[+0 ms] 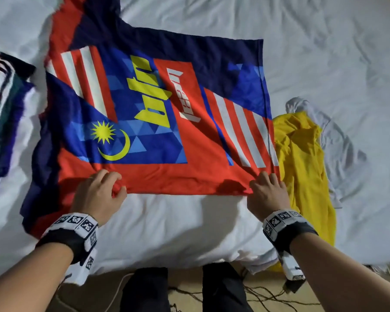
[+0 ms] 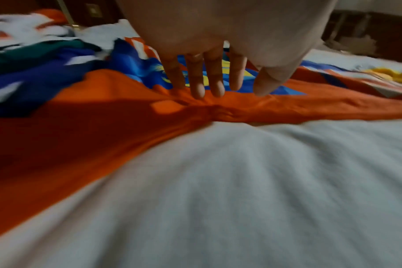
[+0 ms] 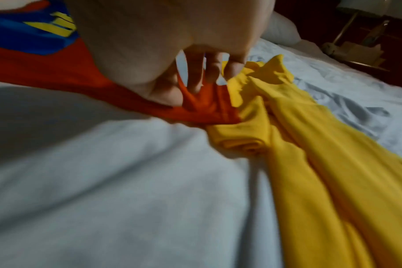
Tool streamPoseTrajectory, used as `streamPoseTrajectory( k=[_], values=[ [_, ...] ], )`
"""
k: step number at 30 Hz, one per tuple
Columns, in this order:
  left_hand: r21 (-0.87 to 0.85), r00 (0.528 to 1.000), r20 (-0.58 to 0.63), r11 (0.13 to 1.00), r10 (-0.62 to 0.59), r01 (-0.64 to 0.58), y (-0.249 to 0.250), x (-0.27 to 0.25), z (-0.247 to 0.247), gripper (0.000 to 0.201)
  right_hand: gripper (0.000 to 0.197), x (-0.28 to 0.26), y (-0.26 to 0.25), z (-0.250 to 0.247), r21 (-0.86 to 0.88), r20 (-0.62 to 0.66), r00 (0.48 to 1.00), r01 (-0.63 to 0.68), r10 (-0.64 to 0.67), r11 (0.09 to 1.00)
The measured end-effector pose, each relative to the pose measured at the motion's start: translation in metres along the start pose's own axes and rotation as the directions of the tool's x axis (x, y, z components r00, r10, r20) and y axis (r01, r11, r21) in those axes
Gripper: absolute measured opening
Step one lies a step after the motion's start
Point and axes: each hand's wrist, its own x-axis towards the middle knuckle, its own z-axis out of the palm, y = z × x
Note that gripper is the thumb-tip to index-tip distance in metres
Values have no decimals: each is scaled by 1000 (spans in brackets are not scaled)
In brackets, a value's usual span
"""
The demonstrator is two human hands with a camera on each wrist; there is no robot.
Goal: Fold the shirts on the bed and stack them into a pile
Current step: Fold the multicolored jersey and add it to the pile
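Observation:
A red, blue and yellow flag-print shirt [image 1: 167, 109] lies spread flat on the white bed [image 1: 167, 226]. My left hand [image 1: 116, 185] grips its near red hem left of the middle, and the cloth bunches under the fingertips [image 2: 197, 90]. My right hand [image 1: 257, 185] pinches the near right corner of the same hem. In the right wrist view, the thumb and fingers [image 3: 195, 79] close on the orange cloth [image 3: 207, 108]. A crumpled yellow shirt [image 1: 302, 165] lies just right of that corner, touching it.
A pile of dark and white clothes [image 1: 2, 113] sits at the left edge of the bed. A white garment [image 1: 338, 143] lies behind the yellow shirt. Below the bed's near edge are my dark trouser legs [image 1: 144, 289] and cables on the floor [image 1: 268, 296].

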Motion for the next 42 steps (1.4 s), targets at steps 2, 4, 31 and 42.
streamPoseTrajectory(
  k=[2, 4, 31, 42],
  values=[
    [-8, 984, -89, 988, -156, 156, -30, -5, -13, 38, 13, -4, -45, -4, 191, -38, 997, 73, -67, 979],
    [-13, 944, -122, 951, -307, 308, -63, -12, -23, 38, 10, -8, -100, -4, 412, -53, 991, 133, -122, 902],
    [-883, 733, 256, 157, -630, 443, -193, -96, -23, 42, 28, -44, -348, -8, 889, 446, 862, -458, -239, 6],
    [-926, 679, 312, -53, -665, 373, -186, -118, -26, 38, 43, -63, -355, 1, 884, 466, 817, -416, -340, 211]
  ],
)
